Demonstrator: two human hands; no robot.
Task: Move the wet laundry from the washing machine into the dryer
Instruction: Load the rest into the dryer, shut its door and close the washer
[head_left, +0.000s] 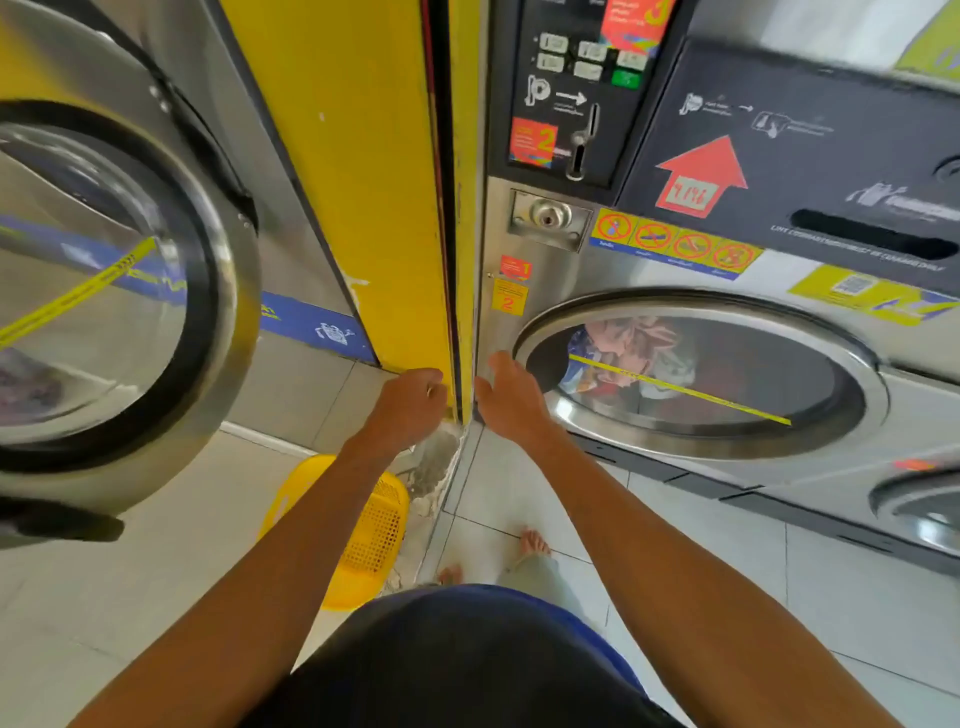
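The machine on the right has a round steel-rimmed glass door (701, 374), and colourful laundry (623, 358) shows behind the glass on its left side. My right hand (511, 400) is open with fingers apart, just left of that door's rim and holding nothing. My left hand (410, 405) has its fingers curled in with nothing seen in it, in front of the foot of a yellow pillar (363, 182). A second machine's large round door (130, 291) fills the left of the view, close to me.
A yellow plastic laundry basket (363, 530) stands on the tiled floor under my left forearm, beside my bare feet (532, 543). Above the right door are a coin and button panel (571, 88) and a key lock (548, 215). Another door (924, 514) shows at lower right.
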